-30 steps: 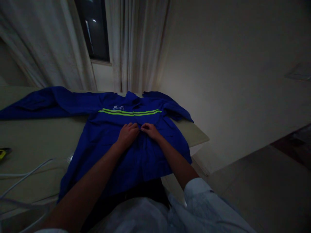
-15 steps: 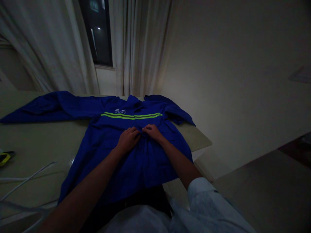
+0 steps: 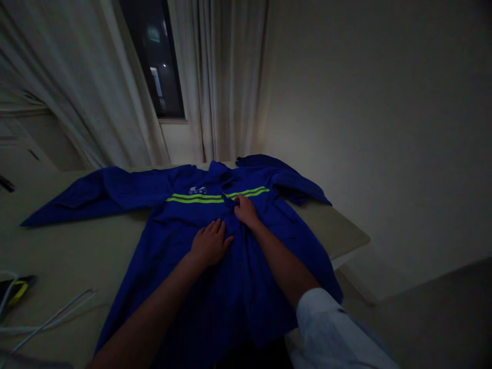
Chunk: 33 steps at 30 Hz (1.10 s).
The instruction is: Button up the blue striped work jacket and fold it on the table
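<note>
A blue work jacket (image 3: 184,225) with two yellow-green stripes across the chest and a white logo lies front up, its sleeves out to the sides. My left hand (image 3: 211,242) rests flat on the jacket's front, left of the button placket, fingers stretched out. At the stripes, my right hand (image 3: 245,210) pinches the edge of the front placket and lifts it a little. Below the hands the placket hangs partly apart, and a small button seems to show there. The jacket's lower hem drops toward my body.
Beneath the jacket is a pale table (image 3: 92,246), whose right corner juts toward the wall. A white wire hanger (image 3: 57,315) and a black-and-yellow object (image 3: 19,292) lie at the left. Curtains (image 3: 226,77) and a dark window (image 3: 156,61) stand behind.
Both hands were together at the placket below the stripes. My right hand has moved up to the stripes with the placket edge; my left hand has let go and flattened. The view has shifted slightly.
</note>
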Each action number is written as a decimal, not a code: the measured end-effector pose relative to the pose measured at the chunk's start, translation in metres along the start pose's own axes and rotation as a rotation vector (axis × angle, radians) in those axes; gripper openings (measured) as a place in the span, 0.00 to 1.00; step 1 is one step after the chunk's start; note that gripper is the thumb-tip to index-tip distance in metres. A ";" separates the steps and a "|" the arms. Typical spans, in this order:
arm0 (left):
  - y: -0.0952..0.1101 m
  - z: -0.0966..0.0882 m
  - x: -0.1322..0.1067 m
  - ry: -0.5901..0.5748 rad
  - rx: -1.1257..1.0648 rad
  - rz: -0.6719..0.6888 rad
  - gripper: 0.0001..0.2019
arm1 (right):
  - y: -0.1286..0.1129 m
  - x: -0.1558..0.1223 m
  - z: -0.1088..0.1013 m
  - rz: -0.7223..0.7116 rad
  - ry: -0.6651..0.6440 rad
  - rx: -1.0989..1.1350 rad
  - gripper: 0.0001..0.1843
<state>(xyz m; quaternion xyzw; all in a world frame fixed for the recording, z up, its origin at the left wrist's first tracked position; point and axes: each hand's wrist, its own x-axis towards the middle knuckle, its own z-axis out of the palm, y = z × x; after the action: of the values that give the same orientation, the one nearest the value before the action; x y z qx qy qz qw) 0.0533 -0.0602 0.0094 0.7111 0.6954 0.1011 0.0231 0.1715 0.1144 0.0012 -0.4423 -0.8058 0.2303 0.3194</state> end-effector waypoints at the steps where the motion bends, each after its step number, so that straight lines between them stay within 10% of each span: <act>1: -0.005 -0.006 0.009 -0.043 0.009 0.002 0.24 | 0.001 0.000 -0.001 0.001 -0.029 0.062 0.20; 6: -0.034 -0.033 0.056 0.009 0.041 -0.028 0.25 | 0.007 -0.003 -0.001 -0.056 -0.254 0.317 0.14; 12: -0.061 -0.012 0.073 0.043 0.064 0.021 0.24 | 0.017 0.001 0.014 -0.011 -0.082 0.285 0.13; 24: -0.068 0.012 0.077 0.104 -0.010 -0.006 0.29 | 0.037 0.184 -0.009 -0.103 -0.087 -0.227 0.35; 33: -0.067 0.014 0.076 0.147 -0.060 -0.011 0.29 | 0.027 0.242 0.018 -0.005 -0.257 -0.465 0.43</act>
<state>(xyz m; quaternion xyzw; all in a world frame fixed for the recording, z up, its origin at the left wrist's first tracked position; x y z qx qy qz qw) -0.0093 0.0194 -0.0073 0.6967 0.6960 0.1736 -0.0063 0.0757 0.3344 0.0460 -0.4691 -0.8720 0.0924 0.1048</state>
